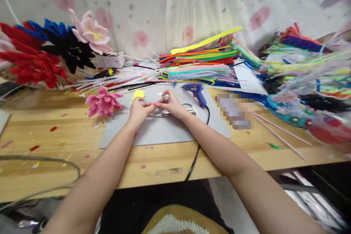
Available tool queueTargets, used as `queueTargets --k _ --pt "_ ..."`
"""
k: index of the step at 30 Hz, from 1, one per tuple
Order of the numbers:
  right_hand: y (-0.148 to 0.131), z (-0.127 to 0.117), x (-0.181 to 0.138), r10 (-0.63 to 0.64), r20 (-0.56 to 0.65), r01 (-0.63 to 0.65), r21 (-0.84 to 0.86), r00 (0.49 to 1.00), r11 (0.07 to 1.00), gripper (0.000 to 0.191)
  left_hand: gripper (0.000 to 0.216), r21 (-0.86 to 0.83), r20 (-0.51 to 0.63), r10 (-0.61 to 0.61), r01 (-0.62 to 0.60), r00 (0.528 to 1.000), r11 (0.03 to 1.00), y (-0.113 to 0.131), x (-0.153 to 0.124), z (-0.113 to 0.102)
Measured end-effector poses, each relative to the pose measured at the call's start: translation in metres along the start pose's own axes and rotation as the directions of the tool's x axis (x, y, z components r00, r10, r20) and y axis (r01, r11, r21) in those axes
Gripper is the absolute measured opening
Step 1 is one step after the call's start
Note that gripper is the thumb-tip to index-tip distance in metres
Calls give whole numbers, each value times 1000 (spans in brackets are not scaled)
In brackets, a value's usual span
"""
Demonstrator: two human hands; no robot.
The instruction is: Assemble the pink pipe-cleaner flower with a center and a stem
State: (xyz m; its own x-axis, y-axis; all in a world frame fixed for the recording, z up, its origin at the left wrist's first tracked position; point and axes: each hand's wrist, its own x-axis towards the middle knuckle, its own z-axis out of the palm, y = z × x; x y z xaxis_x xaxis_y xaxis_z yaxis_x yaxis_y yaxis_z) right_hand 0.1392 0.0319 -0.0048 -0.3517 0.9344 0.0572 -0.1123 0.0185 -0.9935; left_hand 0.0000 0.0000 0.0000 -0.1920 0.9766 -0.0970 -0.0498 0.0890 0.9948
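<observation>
above the grey board (164,133), back from the desk's (74,128) front edge: small pink piece (154,105), between the two hands.
left hand (140,112): fingers pinched on the pink piece.
right hand (172,105): fingertips close beside it; whether they grip, i can't make out.
work in the fingers: looks like shaping the piece by hand.
next move: probably calls for a steady left pinch.
glue gun (196,91): near the board's far right corner.

I occupy a craft workshop, identified by 1 glue gun (195,90), pipe-cleaner bundles (203,57) and fuzzy flowers (102,103) on the wooden bench (128,175).
</observation>
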Motion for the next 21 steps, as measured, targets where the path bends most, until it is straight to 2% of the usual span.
queueTargets --k 4,8,10,12,14,16,19,21 --pt "2 -3 1 9 -5 -9 -9 1000 1000 55 46 -37 -12 -14 14 1000 999 3 -2 2" --pt "4 -5 2 -7 -10 7 -12 1000 1000 54 42 -120 34 -18 22 999 993 10 -6 2" --pt "4 -6 2 -63 -17 62 -55 998 997 49 37 -157 42 -28 34 999 987 13 -6 0" --pt "3 -5 -1 -190 -38 181 -179 981 967 40 31 -194 9 -51 51 999 980 13 -4 -2" --pt "0 -5 -5 -374 -21 335 -402 927 852 28 27 -218 -43 -74 63 996 974 13 -2 -3" --pt "-4 -4 -11 -524 91 459 -623 847 634 16 29 -226 -60 -88 72 994 971 12 -1 -4" --pt "-9 -3 -17 -587 303 561 -761 751 325 8 26 -227 -4 -111 108 994 968 14 -2 -6" --pt "-11 -2 -19 -578 385 590 -778 720 216 12 24 -227 47 -133 141 990 964 16 -3 -7"
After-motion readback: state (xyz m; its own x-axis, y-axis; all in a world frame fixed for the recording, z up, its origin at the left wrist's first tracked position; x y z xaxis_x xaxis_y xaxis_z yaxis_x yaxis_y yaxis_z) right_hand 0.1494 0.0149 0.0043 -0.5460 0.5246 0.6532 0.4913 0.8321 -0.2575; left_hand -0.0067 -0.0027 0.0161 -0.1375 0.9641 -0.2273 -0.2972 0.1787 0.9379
